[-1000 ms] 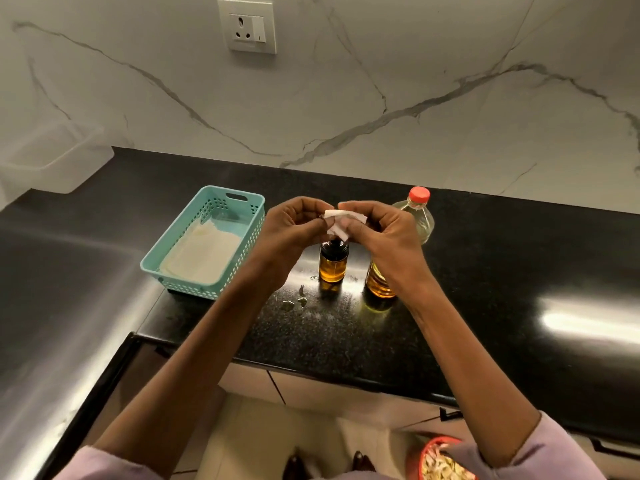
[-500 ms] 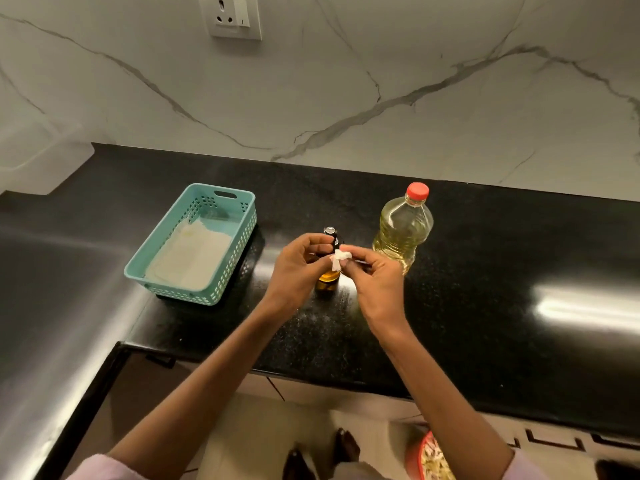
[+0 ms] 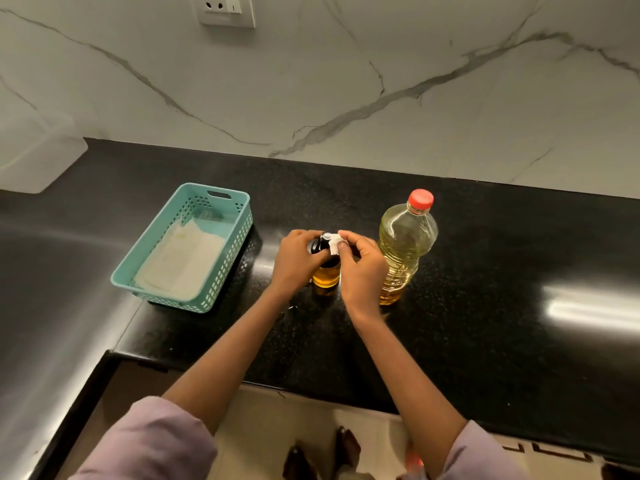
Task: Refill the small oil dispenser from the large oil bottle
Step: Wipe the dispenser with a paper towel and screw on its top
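Observation:
The small oil dispenser [image 3: 326, 276] stands on the black counter, amber oil in its glass body and a black top [image 3: 320, 242]. My left hand [image 3: 298, 260] grips its upper part from the left. My right hand [image 3: 362, 265] pinches a small white tissue piece [image 3: 334, 243] against the dispenser's top. The large oil bottle [image 3: 405, 244], clear with yellow oil and a red cap [image 3: 420, 198], stands upright just right of my right hand, closed.
A teal perforated basket [image 3: 221, 268] with white paper inside sits to the left on the counter [image 3: 502, 271]. A marble wall with a socket [image 3: 225, 9] rises behind. The counter's front edge runs just below my forearms.
The camera view has shifted and both hands with the tissue have come down lower onto the dispenser's top; the left hand now wraps round the dispenser.

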A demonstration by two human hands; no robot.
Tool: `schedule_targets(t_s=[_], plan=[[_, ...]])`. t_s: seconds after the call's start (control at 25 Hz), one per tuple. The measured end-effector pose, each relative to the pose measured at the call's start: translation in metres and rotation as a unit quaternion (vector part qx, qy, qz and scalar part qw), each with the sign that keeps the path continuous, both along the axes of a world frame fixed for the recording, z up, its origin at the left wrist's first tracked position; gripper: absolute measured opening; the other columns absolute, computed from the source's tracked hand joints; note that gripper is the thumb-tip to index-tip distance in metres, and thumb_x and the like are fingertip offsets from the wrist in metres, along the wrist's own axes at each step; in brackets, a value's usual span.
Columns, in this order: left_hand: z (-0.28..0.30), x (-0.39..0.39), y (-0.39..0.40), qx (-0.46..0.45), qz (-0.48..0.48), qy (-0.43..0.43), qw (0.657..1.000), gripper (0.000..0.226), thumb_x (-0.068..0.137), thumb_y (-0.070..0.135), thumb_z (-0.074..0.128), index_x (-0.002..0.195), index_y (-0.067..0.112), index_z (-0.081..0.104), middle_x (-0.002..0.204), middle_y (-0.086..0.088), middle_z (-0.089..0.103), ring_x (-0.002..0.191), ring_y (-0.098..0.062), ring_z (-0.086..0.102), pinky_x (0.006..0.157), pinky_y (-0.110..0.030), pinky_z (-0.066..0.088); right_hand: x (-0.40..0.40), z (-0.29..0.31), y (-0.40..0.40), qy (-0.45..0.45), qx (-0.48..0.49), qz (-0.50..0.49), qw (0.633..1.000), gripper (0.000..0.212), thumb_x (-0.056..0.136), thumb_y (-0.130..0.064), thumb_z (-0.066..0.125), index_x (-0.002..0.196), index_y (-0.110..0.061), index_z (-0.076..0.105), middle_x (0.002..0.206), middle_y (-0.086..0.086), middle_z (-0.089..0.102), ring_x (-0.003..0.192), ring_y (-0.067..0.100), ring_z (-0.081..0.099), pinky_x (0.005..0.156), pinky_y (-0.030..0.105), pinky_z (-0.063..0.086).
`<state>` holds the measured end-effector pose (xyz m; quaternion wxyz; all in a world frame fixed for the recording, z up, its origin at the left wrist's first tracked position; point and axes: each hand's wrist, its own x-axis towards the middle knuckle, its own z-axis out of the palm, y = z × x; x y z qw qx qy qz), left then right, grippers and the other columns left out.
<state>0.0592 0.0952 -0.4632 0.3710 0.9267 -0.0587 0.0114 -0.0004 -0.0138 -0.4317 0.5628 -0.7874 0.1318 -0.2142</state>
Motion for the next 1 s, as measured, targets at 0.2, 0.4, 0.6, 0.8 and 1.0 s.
schedule_targets(t_s=[0.2,0.4,0.6,0.8,1.0], plan=[[0.002,0.002,0.004,-0.037,-0.048,-0.022,0.998,0.016,0.077,0.019,0.067,0.09,0.011,0.071,0.084,0.002,0.064,0.087,-0.012,0.054,0.069,-0.023,0.038,0.029,0.006,0.001,0.01,-0.154,0.075,0.985,0.021,0.092,-0.005,0.056,0.106,-0.008,0.071,0.104,0.005,0.068,0.097,0.01,0.061,0.086,0.018,0.048],[0.004,0.011,0.016,-0.061,-0.078,0.038,0.994,0.024,0.072,0.024,0.073,0.089,0.007,0.071,0.089,-0.003,0.063,0.084,-0.012,0.054,0.066,-0.022,0.039,0.043,0.021,0.003,0.099,-0.266,0.147,0.948,0.023,0.09,-0.001,0.053,0.105,-0.006,0.07,0.107,0.011,0.065,0.097,0.023,0.062,0.08,0.03,0.051],[0.005,0.012,0.022,-0.1,-0.092,0.065,0.989,0.04,0.058,0.041,0.064,0.081,0.009,0.071,0.084,-0.009,0.069,0.082,-0.021,0.063,0.072,-0.041,0.05,0.031,0.027,0.0,0.066,-0.506,0.28,0.813,0.03,0.089,-0.008,0.059,0.119,-0.007,0.059,0.115,0.009,0.051,0.104,0.024,0.053,0.077,0.032,0.05],[0.005,0.01,0.023,-0.142,-0.101,0.069,0.982,0.019,0.065,0.028,0.066,0.074,0.011,0.069,0.075,-0.008,0.067,0.069,-0.01,0.058,0.066,-0.038,0.049,0.035,0.044,-0.01,0.028,-0.607,0.361,0.707,0.033,0.091,-0.008,0.055,0.124,-0.007,0.054,0.121,0.007,0.048,0.11,0.02,0.048,0.077,0.029,0.051],[-0.004,0.01,0.023,-0.154,-0.086,0.07,0.982,0.015,0.069,0.021,0.066,0.077,0.009,0.07,0.079,-0.009,0.068,0.074,-0.013,0.06,0.07,-0.035,0.049,0.035,0.031,0.0,0.048,-0.584,0.321,0.744,0.029,0.09,-0.008,0.056,0.119,-0.007,0.059,0.119,0.01,0.052,0.113,0.023,0.048,0.08,0.03,0.049]])
